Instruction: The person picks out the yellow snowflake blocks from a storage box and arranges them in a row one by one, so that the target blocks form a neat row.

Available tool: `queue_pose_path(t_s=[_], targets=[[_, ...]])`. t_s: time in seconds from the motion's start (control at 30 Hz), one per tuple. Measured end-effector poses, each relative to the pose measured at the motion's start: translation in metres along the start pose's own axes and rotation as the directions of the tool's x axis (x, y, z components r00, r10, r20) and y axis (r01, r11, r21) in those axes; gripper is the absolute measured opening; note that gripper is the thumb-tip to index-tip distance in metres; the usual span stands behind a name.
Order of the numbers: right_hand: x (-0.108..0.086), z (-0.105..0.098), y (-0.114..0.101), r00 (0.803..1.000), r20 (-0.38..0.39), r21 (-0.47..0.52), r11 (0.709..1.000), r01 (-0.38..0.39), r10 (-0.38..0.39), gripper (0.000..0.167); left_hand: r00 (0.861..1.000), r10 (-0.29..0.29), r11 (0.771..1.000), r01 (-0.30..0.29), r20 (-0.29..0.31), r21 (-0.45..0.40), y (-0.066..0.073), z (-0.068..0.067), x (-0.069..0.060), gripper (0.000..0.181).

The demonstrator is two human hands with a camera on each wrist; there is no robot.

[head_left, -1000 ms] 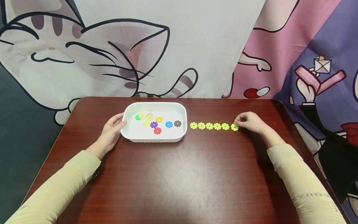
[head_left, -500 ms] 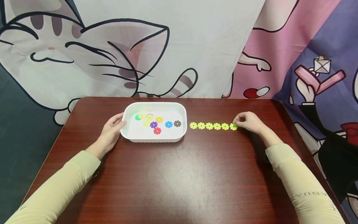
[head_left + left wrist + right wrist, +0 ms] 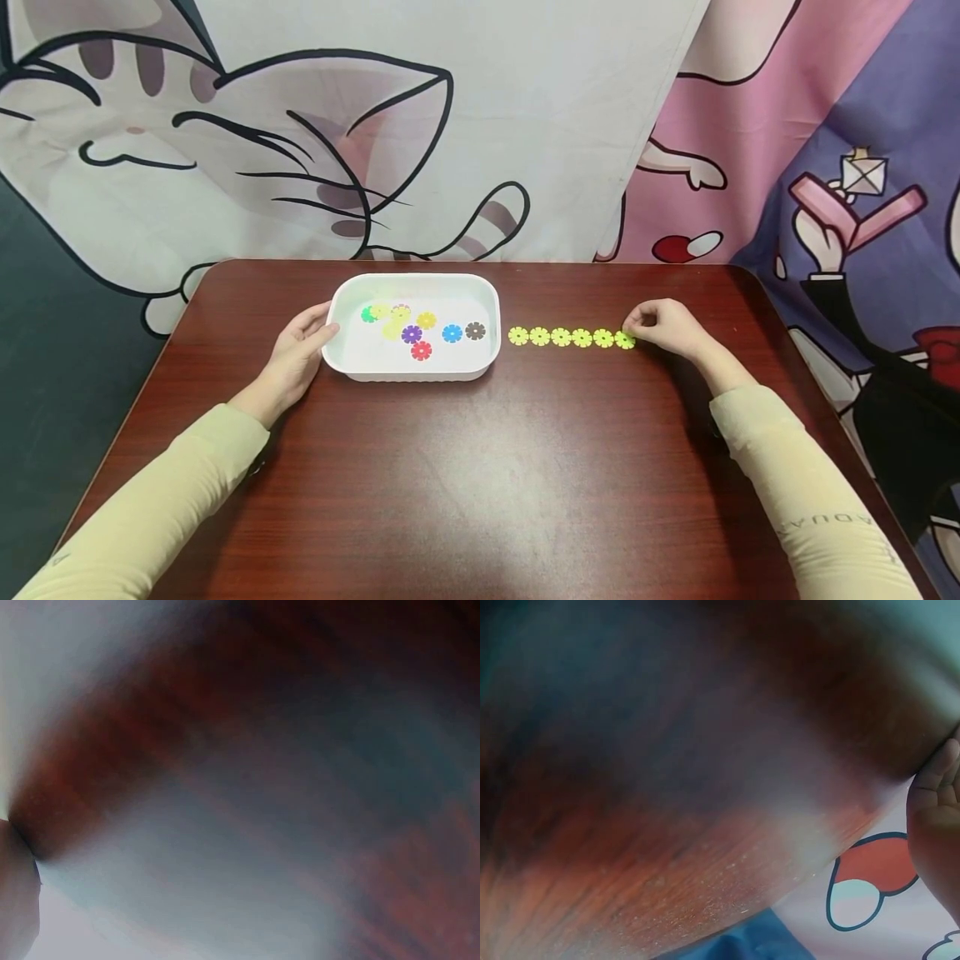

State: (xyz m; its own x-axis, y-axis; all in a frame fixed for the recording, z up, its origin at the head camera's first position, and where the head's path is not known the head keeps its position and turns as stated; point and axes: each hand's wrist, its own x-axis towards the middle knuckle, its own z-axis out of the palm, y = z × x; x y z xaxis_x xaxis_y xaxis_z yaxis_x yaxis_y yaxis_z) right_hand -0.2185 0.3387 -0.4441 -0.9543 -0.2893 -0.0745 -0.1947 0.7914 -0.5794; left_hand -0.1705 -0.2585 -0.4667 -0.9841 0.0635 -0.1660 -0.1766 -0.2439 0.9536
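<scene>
My left hand (image 3: 296, 358) holds the left end of a white plastic tray (image 3: 408, 374), thumb on the rim. Several flower-shaped discs lie in it, among them a purple disc (image 3: 412, 334), a red disc (image 3: 422, 351), a blue disc (image 3: 452, 333) and a grey disc (image 3: 475, 331). To the tray's right runs a straight row of yellow-green flower discs (image 3: 561, 337). My right hand (image 3: 667, 325) pinches the yellow-green flower disc (image 3: 625, 341) at the row's right end, its top partly covered by fingertips. Both wrist views show only a sliver of hand, and no discs.
Everything stands on a dark red-brown wooden table (image 3: 465, 483), the tray and row near its far edge. Behind hangs a white cloth (image 3: 570, 125) with a cat drawing. Pink and blue printed cloth (image 3: 757, 142) hangs at the right.
My right hand has shifted slightly left, bringing the last yellow-green flower disc closer to its neighbour in the row. The left hand and tray stay in place.
</scene>
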Motion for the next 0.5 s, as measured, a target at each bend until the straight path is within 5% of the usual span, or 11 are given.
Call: queue_pose_path(t_s=[0.5], targets=[[0.004, -0.0039, -0.0046, 0.999, -0.002, 0.007, 0.999, 0.038, -0.038, 0.006, 1.0, 0.0, 1.0, 0.0, -0.003, 0.013, 0.004, 0.0061, -0.0038, 0.03]])
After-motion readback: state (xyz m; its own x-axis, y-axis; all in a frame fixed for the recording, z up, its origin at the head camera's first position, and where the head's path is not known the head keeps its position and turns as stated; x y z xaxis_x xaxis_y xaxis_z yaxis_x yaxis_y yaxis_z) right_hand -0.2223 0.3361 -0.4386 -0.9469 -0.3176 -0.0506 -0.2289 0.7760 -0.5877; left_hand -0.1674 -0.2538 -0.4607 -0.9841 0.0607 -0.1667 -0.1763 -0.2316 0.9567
